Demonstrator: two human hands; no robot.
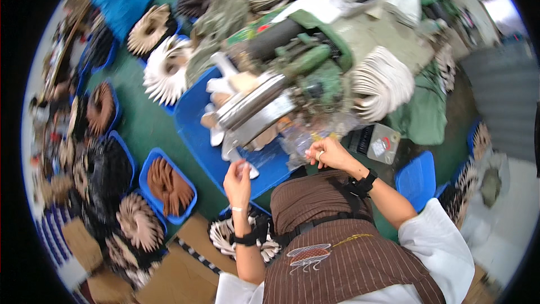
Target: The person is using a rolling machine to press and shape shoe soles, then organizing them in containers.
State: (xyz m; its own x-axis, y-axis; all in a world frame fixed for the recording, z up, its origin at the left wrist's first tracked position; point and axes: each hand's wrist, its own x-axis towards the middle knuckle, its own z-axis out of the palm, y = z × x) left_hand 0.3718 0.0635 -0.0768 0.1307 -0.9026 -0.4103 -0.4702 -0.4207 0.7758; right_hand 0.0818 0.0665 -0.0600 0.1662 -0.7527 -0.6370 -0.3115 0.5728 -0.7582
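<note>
My left hand (pixel 237 184) is closed in a pinch over the near edge of a large blue tub (pixel 194 121). White, flat, rounded pieces (pixel 253 172) lie right behind its fingertips; whether one is gripped I cannot tell. My right hand (pixel 333 154) is closed with curled fingers beside crumpled clear plastic (pixel 298 135), and anything in it is hidden. Beyond both hands stands a green machine (pixel 315 67) with a shiny metal cylinder arm (pixel 253 101) reaching over the tub. More white and tan pieces (pixel 225 87) are heaped in the tub under that arm.
A fanned stack of white pieces (pixel 382 83) rests right of the machine. Along the left, blue baskets hold fanned bundles, one brown (pixel 169 186). An empty-looking blue bin (pixel 416 180) stands at the right. Cardboard (pixel 183 276) lies at lower left, near a bundle (pixel 222 236).
</note>
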